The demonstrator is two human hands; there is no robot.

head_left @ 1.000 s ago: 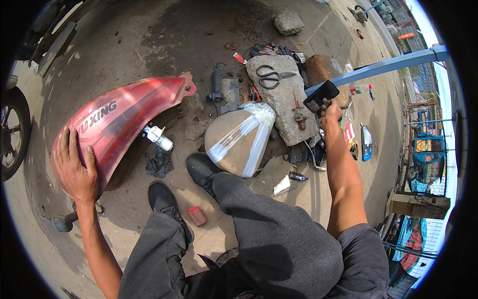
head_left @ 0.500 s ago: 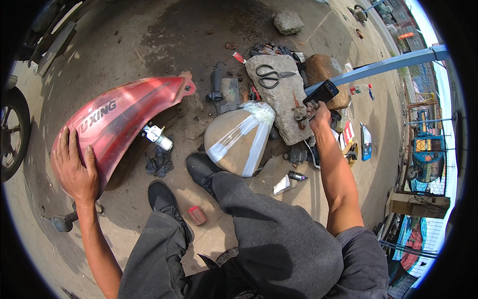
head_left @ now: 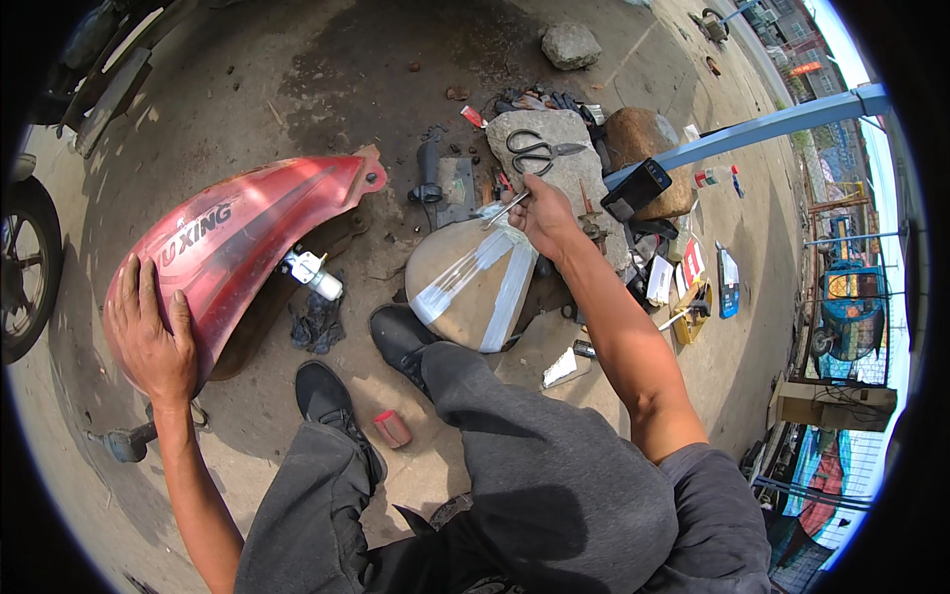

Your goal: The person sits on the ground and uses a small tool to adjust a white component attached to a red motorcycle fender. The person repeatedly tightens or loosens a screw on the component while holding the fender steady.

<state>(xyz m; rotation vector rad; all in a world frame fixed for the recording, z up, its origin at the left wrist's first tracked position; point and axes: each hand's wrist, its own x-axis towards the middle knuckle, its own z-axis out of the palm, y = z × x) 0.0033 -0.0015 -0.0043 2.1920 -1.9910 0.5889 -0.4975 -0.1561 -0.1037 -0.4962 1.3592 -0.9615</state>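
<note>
My left hand (head_left: 155, 332) lies flat, fingers stretched, on the rear end of a red motorcycle fuel tank (head_left: 233, 243). A white-and-silver fitting (head_left: 314, 273) sticks out along the tank's lower edge. Closed around a thin silver metal rod-like tool (head_left: 508, 208) is my right hand (head_left: 547, 220); the tool's exact kind is not clear. That hand hovers over the top of a rounded, brownish object (head_left: 450, 272) wrapped with clear tape, beside a flat stone block (head_left: 589, 203). Black-handled scissors (head_left: 534, 151) rest on the block, just beyond my fingers.
A black phone (head_left: 638, 190) leans by a blue metal post (head_left: 772, 129) and a brown rock (head_left: 648, 148). Boxes and small parts lie to the right, including a yellow container (head_left: 695, 315). Near my shoes sits a red cylinder (head_left: 392, 429). A wheel (head_left: 25, 267) stands far left.
My right hand has moved left from beside the phone to over the taped object, carrying the thin metal tool. My left hand has stayed on the tank.
</note>
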